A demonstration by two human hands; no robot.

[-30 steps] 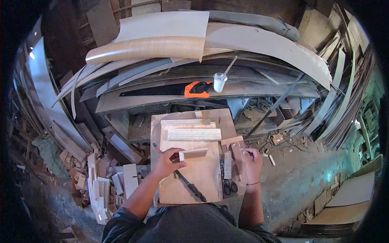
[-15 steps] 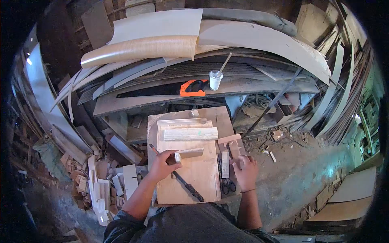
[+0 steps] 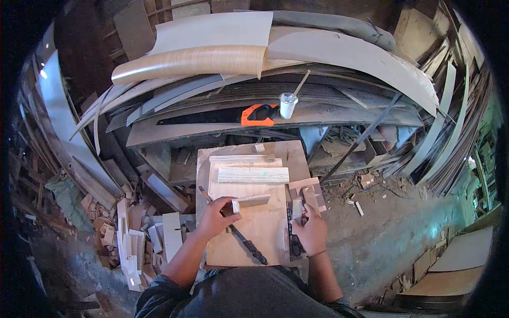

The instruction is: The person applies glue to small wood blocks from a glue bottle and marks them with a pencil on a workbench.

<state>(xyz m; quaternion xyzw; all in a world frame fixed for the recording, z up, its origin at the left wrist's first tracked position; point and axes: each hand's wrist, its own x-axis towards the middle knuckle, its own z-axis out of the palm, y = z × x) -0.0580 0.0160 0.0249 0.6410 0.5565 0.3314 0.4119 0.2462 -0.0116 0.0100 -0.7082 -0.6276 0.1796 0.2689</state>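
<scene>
My left hand (image 3: 217, 217) is closed on the left end of a short wooden piece (image 3: 253, 201), which stands on edge above a pale wooden board (image 3: 233, 246). Beneath that hand a thin dark tool with a wrapped handle (image 3: 247, 245) lies slanted across the board. At the board's right edge, the fingers of my right hand (image 3: 312, 233) close around a small pale wood block (image 3: 297, 208). Scissors (image 3: 295, 249) lie partly hidden beside this hand. Farther up the board rests a thicker wooden strip (image 3: 253, 175), with a narrow strip (image 3: 241, 158) behind it.
An orange-handled saw (image 3: 258, 115) and a white cup with a stick (image 3: 288, 106) stand on the shelf ahead. Small wood pieces (image 3: 306, 186) sit at the worktop's right. Offcuts (image 3: 130, 244) are heaped on the floor at left. A dark bar (image 3: 360, 138) slants down at right.
My right hand has moved left and closed around the small block, whose upper end has shifted. My left hand still holds the short wooden piece. The whole view has shifted slightly.
</scene>
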